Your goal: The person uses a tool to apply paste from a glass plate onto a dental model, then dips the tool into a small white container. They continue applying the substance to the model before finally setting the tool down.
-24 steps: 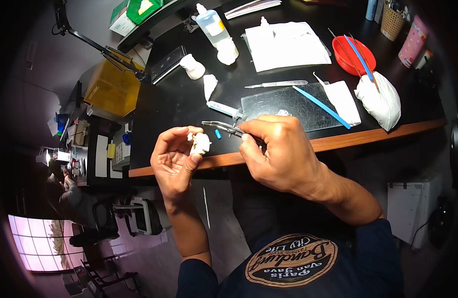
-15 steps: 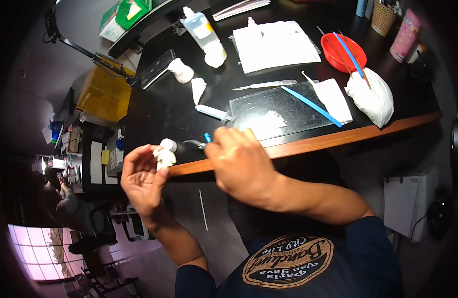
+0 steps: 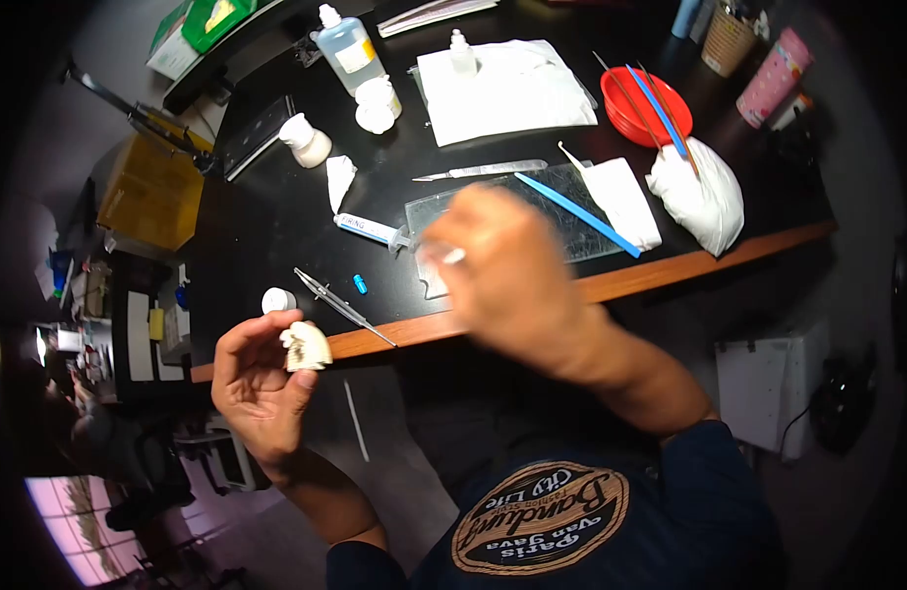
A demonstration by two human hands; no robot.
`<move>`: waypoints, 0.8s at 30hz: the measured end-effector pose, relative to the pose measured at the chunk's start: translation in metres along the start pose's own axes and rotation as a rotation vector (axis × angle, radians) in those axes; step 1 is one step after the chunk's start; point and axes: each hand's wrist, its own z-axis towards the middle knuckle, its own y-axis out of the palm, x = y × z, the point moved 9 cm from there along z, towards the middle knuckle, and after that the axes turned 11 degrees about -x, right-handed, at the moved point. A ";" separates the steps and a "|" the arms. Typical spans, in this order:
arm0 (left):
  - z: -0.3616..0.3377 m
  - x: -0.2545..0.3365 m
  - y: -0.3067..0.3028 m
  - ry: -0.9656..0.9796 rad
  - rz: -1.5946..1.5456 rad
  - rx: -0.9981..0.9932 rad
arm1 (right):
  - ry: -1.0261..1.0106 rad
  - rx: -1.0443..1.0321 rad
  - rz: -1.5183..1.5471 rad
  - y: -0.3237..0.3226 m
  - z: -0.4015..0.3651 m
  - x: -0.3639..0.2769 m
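Note:
My left hand holds a small cream-coloured model between thumb and fingers, at the desk's front edge. My right hand is blurred above the glass plate; a small whitish thing shows at its fingers, too smeared to name. Metal tweezers lie between the hands, their end over the wooden edge. Beside them are a small blue piece and a white round jar. A labelled syringe lies left of the plate. A scalpel and a blue stick are close to the plate.
Farther back stand a clear bottle, white jars, and a dropper bottle on white paper. To the right are a red bowl with tools, a white wrapped bundle and a pink bottle.
My right hand has moved right, over the plate. The tweezers and blue piece now lie uncovered on the desk. The model in my left hand is turned differently, and the whole view has shifted.

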 end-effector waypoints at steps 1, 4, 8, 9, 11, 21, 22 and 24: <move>0.002 -0.004 0.008 -0.007 -0.032 -0.010 | 0.050 0.016 -0.053 -0.017 0.002 0.025; 0.008 -0.016 0.029 -0.025 -0.066 -0.024 | 0.196 -0.068 -0.263 -0.077 0.006 0.079; 0.017 -0.025 0.057 0.000 -0.112 -0.062 | 0.383 -0.176 -0.292 -0.107 -0.009 0.106; 0.019 -0.027 0.063 -0.004 -0.132 -0.068 | 0.410 -0.237 -0.320 -0.103 -0.013 0.107; 0.025 -0.029 0.073 0.015 -0.162 -0.078 | 0.441 -0.283 -0.361 -0.092 -0.017 0.112; 0.024 -0.042 0.093 -0.080 -0.292 -0.061 | 0.289 -0.007 -0.272 -0.096 -0.016 0.096; 0.023 -0.043 0.091 -0.090 -0.292 -0.071 | 0.340 -0.020 -0.189 -0.101 -0.017 0.091; 0.025 -0.043 0.087 -0.101 -0.290 -0.096 | 0.387 -0.007 0.069 -0.101 -0.025 0.088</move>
